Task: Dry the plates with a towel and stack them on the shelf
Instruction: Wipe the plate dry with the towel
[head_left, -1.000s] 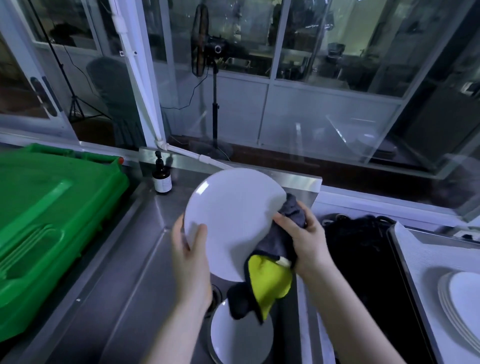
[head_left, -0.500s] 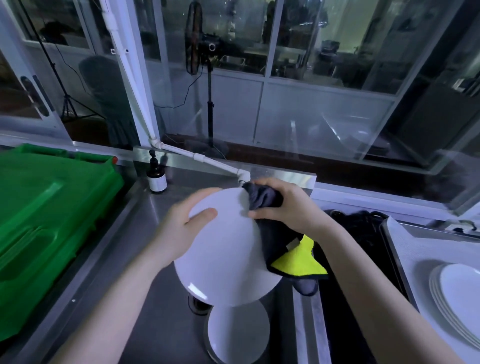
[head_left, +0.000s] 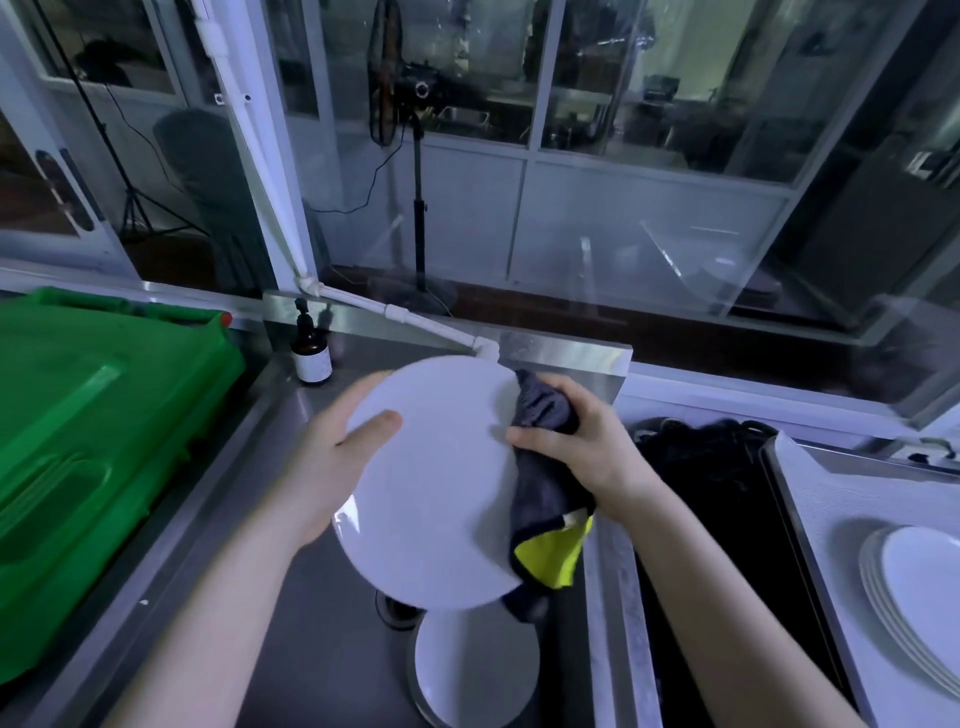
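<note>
Leave the crate (head_left: 93, 415) and the bottle (head_left: 311, 358) at your left alone; the work is in the middle. Your left hand (head_left: 332, 457) grips the plate (head_left: 436, 483) by its left rim, thumb flat on the face and fingers behind it, holding it tilted in the air over the sink (head_left: 322, 649). Set that thumb close to the rim so it does not mark the part you wipe, and turn the plate a little at a time to feed fresh rim to the cloth. The towel (head_left: 545, 467) lies bunched on the plate's right edge, its tail hanging past the lower rim. Your right hand (head_left: 587, 447) is closed round it, thumb pressing cloth to the face. Whether the cloth also covers the back there I cannot tell, since the plate hides it; make sure both faces get wiped. Mind the loose tail: it hangs near the second plate (head_left: 475, 670) lying in the sink below and could pick up water. Grip firmly, for a wet plate may slip. Once dry, it likely belongs on the stack (head_left: 914, 587) at your far right.
</note>
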